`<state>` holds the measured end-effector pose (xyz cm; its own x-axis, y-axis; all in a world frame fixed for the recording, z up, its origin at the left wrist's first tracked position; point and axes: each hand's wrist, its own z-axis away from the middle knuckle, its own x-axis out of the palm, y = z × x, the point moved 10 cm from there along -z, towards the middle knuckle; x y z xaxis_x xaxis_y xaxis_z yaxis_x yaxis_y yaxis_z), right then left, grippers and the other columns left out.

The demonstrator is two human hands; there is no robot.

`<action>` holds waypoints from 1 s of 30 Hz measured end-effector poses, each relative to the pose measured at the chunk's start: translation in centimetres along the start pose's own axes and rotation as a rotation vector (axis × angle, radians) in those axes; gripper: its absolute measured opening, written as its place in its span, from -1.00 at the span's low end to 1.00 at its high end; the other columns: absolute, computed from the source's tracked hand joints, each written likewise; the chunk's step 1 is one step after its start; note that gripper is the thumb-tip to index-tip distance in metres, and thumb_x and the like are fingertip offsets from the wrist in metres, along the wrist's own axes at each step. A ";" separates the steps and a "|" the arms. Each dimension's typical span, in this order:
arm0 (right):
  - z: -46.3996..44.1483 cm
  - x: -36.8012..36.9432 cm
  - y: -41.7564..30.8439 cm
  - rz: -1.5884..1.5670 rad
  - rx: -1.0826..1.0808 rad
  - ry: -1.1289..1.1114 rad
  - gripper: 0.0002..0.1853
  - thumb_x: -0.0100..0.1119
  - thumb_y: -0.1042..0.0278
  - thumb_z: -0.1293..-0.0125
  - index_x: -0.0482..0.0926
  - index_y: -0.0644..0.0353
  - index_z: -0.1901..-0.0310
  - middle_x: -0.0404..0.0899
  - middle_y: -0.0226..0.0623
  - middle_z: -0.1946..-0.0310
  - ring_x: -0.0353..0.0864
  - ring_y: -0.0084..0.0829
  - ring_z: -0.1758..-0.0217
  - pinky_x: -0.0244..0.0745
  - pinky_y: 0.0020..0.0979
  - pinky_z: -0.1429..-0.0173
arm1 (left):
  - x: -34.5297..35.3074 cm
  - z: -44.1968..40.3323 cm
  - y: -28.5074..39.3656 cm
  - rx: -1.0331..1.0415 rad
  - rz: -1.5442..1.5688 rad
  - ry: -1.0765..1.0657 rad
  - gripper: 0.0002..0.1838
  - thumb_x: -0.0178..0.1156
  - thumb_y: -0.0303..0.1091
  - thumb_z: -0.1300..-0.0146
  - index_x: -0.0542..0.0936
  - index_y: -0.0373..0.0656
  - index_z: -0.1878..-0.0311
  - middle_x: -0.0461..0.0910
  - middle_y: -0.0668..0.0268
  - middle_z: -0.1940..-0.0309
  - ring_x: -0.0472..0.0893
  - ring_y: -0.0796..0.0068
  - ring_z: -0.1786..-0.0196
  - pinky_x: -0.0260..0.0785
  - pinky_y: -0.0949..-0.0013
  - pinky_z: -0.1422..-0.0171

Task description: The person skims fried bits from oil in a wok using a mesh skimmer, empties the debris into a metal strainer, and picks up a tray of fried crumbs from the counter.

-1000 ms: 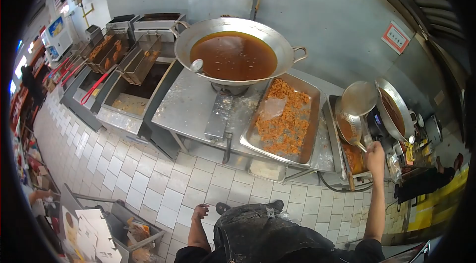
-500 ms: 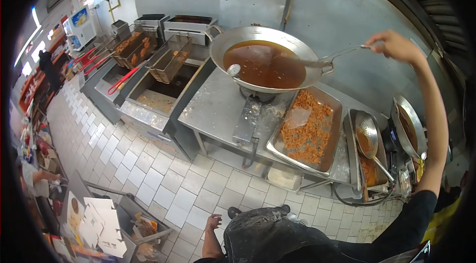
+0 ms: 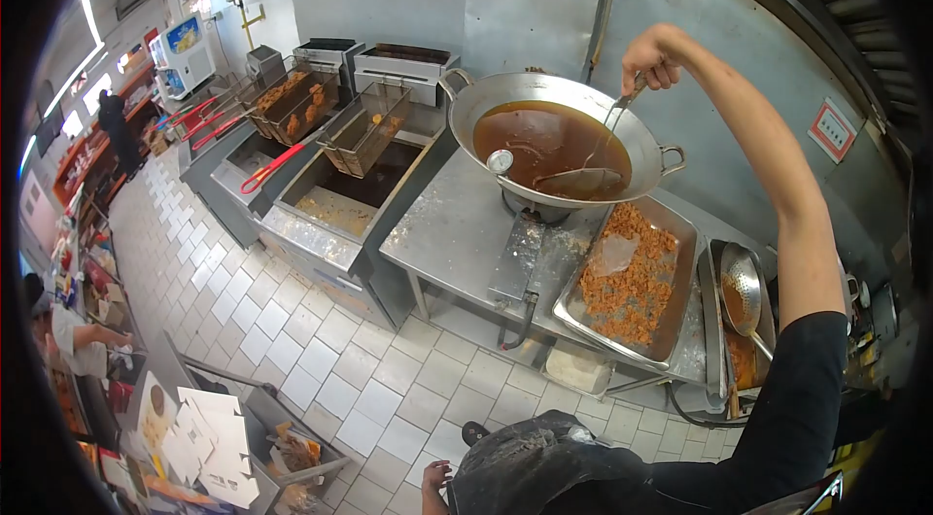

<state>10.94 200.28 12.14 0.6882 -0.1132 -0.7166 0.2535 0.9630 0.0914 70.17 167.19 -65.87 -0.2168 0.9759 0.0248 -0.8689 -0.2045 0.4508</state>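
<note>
Right hand (image 3: 653, 60) is closed around the upper handle of a wire skimmer (image 3: 580, 184), above the wok (image 3: 486, 93). Skimmer slants: handle end high near the back right rim, handle running down and a bit left to the head. Head sits in the brown oil (image 3: 515, 133), right front part of the pool, its oval lying roughly left-right in view.

Left hand (image 3: 436, 474) is low by the apron (image 3: 535, 466), fingers apart and loosely bent, nothing visible in it.

Wok has two loop handles, oil inside, round dial (image 3: 500, 161) at the front left rim.

Wide metal tray (image 3: 686, 290), right front of the wok: orange-brown fried bits (image 3: 632, 301) spread over the bottom, pale translucent piece (image 3: 614, 254) on top. Right of that, a perforated scoop (image 3: 741, 288) rests head up-left, handle down-right, over a container with orange contents (image 3: 742, 360).

Left side: near fryer basket (image 3: 357, 148) holds a few fried pieces, red handle (image 3: 274, 168) pointing down-left. Baskets behind (image 3: 282, 124) hold more.
</note>
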 end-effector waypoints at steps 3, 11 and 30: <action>-3.2 0.1 -0.2 -0.082 -0.043 0.063 -0.63 0.12 0.26 -0.08 0.15 0.07 0.71 -0.08 -0.55 0.81 -0.15 -0.67 0.80 -0.33 -0.51 0.71 | -0.5 -1.8 0.0 0.027 0.036 -0.045 -0.76 0.00 -0.40 -0.13 0.49 0.00 0.11 0.55 0.35 0.34 0.53 0.44 0.44 0.33 0.23 0.35; -5.9 1.7 -1.6 -0.177 -0.210 0.479 -0.82 0.07 0.34 -0.05 0.48 0.32 0.46 0.35 -0.23 0.74 0.29 -0.41 0.74 0.12 -0.34 0.70 | -0.9 -1.7 7.7 0.025 -0.064 0.028 -0.74 0.00 -0.42 -0.11 0.51 0.00 0.11 0.56 0.31 0.36 0.52 0.46 0.52 0.30 0.31 0.46; -8.0 9.1 -2.7 -0.464 -0.486 1.160 -0.82 -0.07 0.38 -0.13 0.45 0.23 0.25 0.53 0.08 0.38 0.52 0.06 0.23 0.39 -0.05 0.12 | -0.1 -3.3 10.8 0.573 -0.462 -0.111 -0.75 0.09 -0.32 -0.13 0.54 -0.12 0.11 0.50 0.30 0.15 0.53 0.46 0.17 0.45 0.35 0.17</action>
<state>11.10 198.62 -0.18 -0.4268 -0.4128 -0.8046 -0.1272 0.9083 -0.3985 59.31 164.62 -63.95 0.1869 0.9611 -0.2035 -0.4860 0.2705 0.8311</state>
